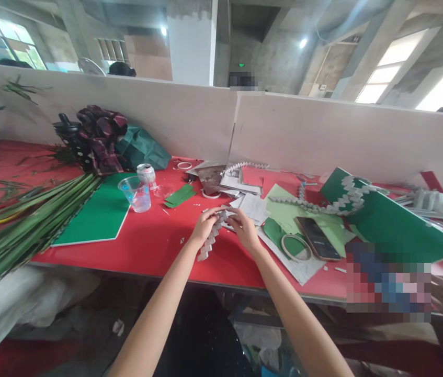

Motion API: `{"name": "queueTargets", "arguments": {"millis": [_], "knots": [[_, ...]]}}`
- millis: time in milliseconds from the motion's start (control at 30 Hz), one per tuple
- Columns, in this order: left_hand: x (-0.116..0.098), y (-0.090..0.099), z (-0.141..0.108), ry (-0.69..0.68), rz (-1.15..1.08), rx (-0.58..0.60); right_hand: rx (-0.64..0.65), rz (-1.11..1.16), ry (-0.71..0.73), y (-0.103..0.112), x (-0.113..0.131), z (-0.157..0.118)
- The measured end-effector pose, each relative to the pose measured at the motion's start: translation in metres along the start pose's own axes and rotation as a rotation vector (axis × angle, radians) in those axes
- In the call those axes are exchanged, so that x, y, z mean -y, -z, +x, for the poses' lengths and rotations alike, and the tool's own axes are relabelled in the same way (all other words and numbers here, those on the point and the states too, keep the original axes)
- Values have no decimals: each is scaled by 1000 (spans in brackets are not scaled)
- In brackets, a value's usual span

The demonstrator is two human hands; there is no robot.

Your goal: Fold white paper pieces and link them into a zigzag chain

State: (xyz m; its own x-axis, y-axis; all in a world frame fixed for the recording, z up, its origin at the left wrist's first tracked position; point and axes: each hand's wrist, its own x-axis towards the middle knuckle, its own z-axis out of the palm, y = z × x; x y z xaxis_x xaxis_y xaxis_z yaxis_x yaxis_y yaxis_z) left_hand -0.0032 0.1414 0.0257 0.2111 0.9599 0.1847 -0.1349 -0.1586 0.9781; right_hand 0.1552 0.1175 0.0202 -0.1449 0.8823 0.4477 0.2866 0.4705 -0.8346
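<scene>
Both hands at the middle of the red table [158,241]: left hand [204,226] and right hand [245,229], fingers pinched shut on a zigzag folded paper strip [210,242], its tail trailing down toward the table's front edge. Likely to unfold or tear if tugged unevenly. Plastic cup [137,193] of water near the left, phone [317,238] and tape ring [296,247] just right; easily knocked by a stray elbow.

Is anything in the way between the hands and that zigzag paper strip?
No. The left hand and right hand both already hold the folded paper strip over the red table. Nothing sits between them; the plastic cup and phone lie off to the sides.
</scene>
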Motion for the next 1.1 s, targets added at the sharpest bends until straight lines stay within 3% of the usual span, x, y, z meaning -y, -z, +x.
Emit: {"name": "queueTargets", "arguments": {"millis": [400, 1100], "knots": [[-2, 0, -3, 35, -56, -19, 35, -120, 114, 1, -11, 5], [7, 0, -2, 5, -75, 50, -56, -210, 46, 4, -13, 2]]}}
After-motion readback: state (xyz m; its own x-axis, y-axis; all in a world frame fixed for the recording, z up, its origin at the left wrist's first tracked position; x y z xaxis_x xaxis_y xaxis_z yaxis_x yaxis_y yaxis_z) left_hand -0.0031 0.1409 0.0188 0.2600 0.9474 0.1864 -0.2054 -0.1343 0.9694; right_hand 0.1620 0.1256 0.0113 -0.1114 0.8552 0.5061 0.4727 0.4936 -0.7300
